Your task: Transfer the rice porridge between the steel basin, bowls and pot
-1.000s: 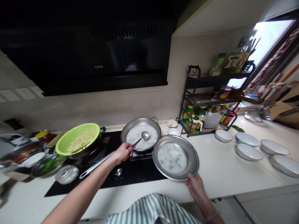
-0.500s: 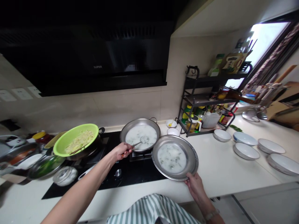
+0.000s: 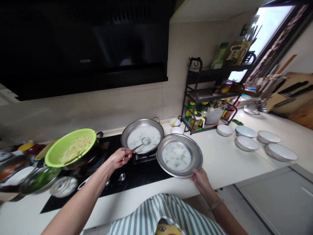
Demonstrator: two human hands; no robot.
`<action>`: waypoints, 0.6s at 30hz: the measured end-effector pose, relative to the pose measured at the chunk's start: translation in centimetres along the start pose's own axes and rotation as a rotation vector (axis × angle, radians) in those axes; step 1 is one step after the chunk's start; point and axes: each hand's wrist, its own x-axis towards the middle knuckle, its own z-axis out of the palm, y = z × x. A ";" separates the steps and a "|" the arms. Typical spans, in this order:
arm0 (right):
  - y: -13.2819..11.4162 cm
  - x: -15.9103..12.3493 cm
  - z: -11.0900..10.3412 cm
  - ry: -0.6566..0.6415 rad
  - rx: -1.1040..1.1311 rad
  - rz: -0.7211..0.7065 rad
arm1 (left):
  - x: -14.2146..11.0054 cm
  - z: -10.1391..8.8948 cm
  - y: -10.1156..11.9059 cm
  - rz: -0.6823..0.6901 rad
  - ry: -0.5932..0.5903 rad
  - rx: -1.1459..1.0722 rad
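Observation:
My left hand (image 3: 120, 157) is closed around the handle of a metal ladle (image 3: 146, 141). The ladle's bowl sits at the surface of a milky liquid with green bits, inside a steel frying pan (image 3: 126, 132) on the stove. With fingers and thumb, my right hand (image 3: 201, 180) grips the near right rim of a wide metal dish (image 3: 197, 152). That dish contains similar whitish liquid with green pieces and is held close beside the pan, over the stove's right edge.
On the left, a lime-green colander (image 3: 52, 155) of pale sprouts rests on a dark pot, near a glass jar (image 3: 64, 186). Two small bowls (image 3: 177, 130) stand behind the dish. A black spice rack (image 3: 195, 96) and several white bowls (image 3: 246, 143) occupy the right counter.
The ladle has dipped from above the pan into the liquid, and its bowl now shows at the surface with liquid in it. The view has turned rightward; my right hand keeps hold of the dish.

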 end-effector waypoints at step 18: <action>0.2 0.3 -0.2 0.016 0.005 -0.005 | -2.3 1.9 1.8 -0.011 -0.101 0.019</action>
